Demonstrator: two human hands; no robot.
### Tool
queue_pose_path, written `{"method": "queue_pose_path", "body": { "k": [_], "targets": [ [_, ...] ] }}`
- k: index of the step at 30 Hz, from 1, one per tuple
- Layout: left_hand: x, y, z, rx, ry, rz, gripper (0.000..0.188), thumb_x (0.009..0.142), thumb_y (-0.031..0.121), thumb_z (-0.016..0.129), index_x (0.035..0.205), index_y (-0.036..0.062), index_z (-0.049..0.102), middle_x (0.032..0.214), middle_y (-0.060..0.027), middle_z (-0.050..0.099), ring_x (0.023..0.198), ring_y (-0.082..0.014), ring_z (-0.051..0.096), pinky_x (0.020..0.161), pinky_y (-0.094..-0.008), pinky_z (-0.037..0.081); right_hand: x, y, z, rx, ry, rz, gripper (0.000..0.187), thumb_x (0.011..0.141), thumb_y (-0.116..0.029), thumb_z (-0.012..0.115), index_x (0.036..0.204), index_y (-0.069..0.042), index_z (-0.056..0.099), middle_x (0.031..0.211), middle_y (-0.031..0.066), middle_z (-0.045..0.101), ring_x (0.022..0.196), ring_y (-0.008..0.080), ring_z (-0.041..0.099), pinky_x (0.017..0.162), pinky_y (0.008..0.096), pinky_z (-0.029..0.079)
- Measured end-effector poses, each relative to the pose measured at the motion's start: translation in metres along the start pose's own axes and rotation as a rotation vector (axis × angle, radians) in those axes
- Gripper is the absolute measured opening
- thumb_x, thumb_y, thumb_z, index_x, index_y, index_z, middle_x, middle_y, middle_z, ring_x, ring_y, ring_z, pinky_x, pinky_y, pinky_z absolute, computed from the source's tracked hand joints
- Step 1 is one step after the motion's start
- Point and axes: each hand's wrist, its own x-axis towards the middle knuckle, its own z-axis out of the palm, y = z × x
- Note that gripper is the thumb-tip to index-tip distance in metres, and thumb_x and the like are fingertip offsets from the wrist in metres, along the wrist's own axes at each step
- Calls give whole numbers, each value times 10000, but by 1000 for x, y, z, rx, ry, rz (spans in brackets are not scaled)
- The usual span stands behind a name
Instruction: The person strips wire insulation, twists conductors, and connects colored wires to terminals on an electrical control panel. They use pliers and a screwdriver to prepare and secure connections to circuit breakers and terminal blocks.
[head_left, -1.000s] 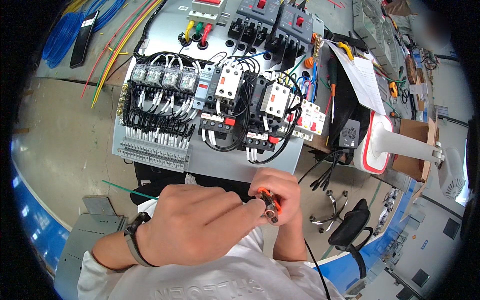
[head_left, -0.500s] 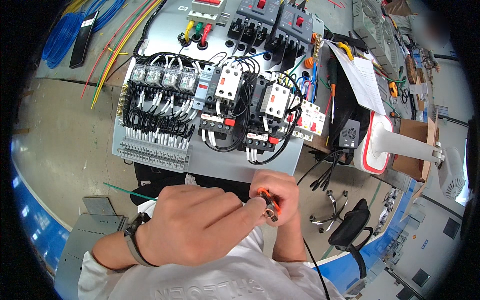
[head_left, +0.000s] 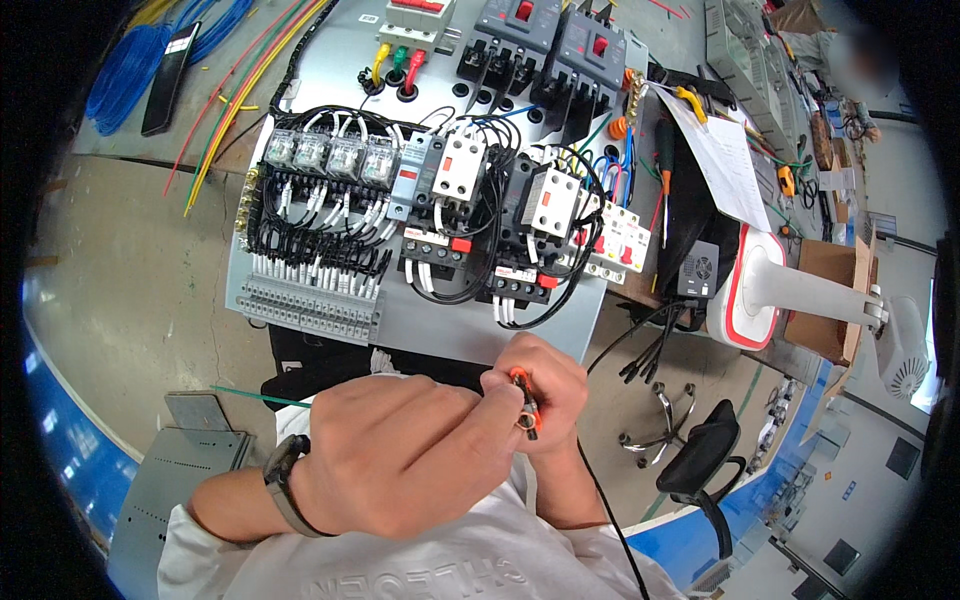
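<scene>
In front of my chest, just off the panel's near edge, my two hands meet. My left hand is closed, with a thin green wire sticking out behind it to the left. My right hand is wrapped round orange-handled pliers, their dark head toward me and mostly covered by fingers. A small copper-coloured ring shows at the head, by my left fingertips. Whether the wire reaches that ring is hidden inside my left hand.
A wired electrical panel with relays, contactors and breakers lies on the bench ahead. Coloured wires and a phone are at the far left. On the right are a screwdriver, a paper sheet, a white-and-red device and a chair.
Both hands have shifted slightly, my right hand up and to the left with the pliers. The pliers have turned a little. The green wire is still in my left hand.
</scene>
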Motion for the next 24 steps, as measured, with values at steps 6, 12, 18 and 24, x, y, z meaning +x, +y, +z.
{"method": "queue_pose_path", "body": {
  "k": [6, 12, 18, 24],
  "targets": [
    [-1, -2, 0, 5, 6, 10, 304, 790, 68, 759, 1073, -37, 726, 769, -73, 694, 543, -182, 597, 488, -301, 468, -4, 6, 1, 27, 2, -7, 199, 785, -114, 761, 782, 15, 609, 688, 89, 575, 573, 191, 529, 532, 299, 405],
    [-4, -7, -3, -98, -9, -51, 233, 808, 67, 782, 1022, 5, 716, 822, -94, 727, 588, -219, 642, 516, -315, 494, -1, 6, -9, 48, -114, 27, 375, 829, -326, 783, 833, 24, 649, 722, 96, 602, 612, 209, 569, 555, 311, 435],
    [-5, -8, -5, -150, -31, -26, 265, 787, 102, 836, 998, 19, 699, 813, -93, 720, 612, -222, 652, 536, -319, 503, -3, 12, -18, 43, -128, 41, 501, 831, -457, 769, 879, 34, 682, 737, 87, 618, 621, 214, 578, 565, 310, 450],
    [-5, -8, -8, -162, -76, 26, 273, 785, 113, 840, 981, 10, 680, 747, -73, 669, 583, -210, 628, 508, -313, 479, 3, 10, -22, 40, -196, -18, 289, 747, -214, 805, 851, 23, 676, 719, 86, 606, 608, 212, 568, 551, 308, 435]
  ]
}}
